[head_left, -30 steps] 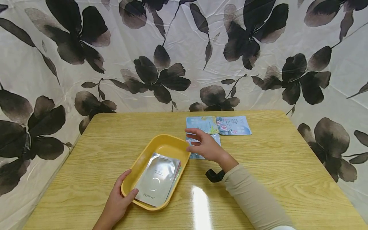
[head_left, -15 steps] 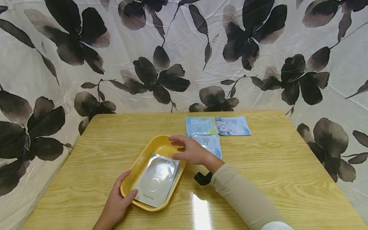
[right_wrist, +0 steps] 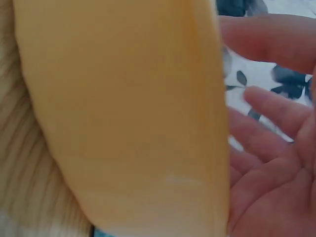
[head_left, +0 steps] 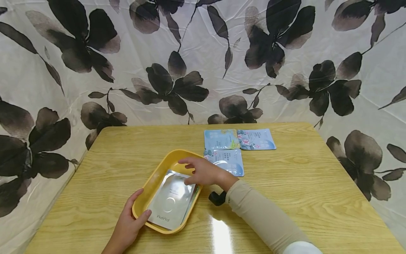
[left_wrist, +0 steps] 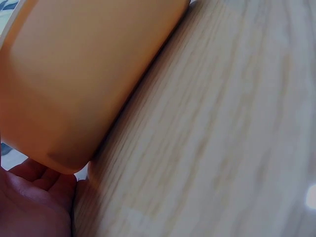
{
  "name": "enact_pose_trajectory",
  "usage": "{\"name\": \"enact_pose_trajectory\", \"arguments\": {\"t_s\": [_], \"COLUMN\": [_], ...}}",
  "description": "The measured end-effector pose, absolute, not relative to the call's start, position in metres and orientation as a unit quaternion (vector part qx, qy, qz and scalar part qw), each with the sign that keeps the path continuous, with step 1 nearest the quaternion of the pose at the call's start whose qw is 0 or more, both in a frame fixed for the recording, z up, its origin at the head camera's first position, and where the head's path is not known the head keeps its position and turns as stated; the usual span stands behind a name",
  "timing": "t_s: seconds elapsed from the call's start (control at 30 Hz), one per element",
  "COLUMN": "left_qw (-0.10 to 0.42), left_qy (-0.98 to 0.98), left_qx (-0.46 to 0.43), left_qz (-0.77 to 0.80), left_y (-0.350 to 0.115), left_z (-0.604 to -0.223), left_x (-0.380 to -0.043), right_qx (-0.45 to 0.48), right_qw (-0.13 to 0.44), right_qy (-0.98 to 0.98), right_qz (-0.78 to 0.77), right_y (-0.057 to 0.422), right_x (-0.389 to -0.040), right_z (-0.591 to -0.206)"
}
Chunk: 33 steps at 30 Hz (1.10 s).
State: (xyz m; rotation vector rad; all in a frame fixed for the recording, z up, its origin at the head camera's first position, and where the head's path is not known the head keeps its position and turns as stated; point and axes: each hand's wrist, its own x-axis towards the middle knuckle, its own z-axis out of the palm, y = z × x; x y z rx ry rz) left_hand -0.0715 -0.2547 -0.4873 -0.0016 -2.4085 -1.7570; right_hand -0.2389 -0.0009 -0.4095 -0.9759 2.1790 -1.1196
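A yellow plastic tray point(head_left: 160, 174) lies at an angle on the table. Inside it sits a silver sheet mask packet point(head_left: 171, 203) marked PMPM, with the coloured edges of other packets showing beneath. My left hand point(head_left: 128, 224) grips the tray's near left corner, thumb over the rim; in the left wrist view that hand point(left_wrist: 42, 197) has its fingers against the tray's outside. Over the tray's right rim hovers my right hand point(head_left: 203, 171), fingers spread and holding nothing. In the right wrist view the tray wall point(right_wrist: 123, 113) partly hides this hand point(right_wrist: 276, 187).
Three blue sheet mask packets lie behind and right of the tray: one back left point(head_left: 221, 139), one back right point(head_left: 257, 139), one in front point(head_left: 228, 162), partly behind my right hand. A black curved piece point(head_left: 217, 198) shows at the right wrist. Flowered cloth point(head_left: 196, 109) hangs behind the table point(head_left: 285, 183).
My right hand has moved left, from above the front blue packet to over the tray, uncovering more of that packet. My left hand and the tray stay in place.
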Motion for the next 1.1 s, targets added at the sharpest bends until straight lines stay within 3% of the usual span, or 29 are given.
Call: {"name": "enact_pose_trajectory", "arguments": {"t_s": [0.67,1.1], "left_qw": [0.079,0.083], "left_qy": [-0.805,-0.804], "left_qx": [0.003,0.002], "left_qz": [-0.589,-0.589], "left_y": [-0.254,-0.254], "left_z": [-0.487,-0.487], "left_x": [-0.071,-0.071], "right_qx": [-0.347,-0.335], "right_qw": [0.269,0.272], "right_qy": [0.869,0.870], "right_qz": [-0.227,-0.236], "right_y": [-0.021,-0.022], "right_x": [-0.241,-0.242], "right_z": [-0.406,-0.407]}}
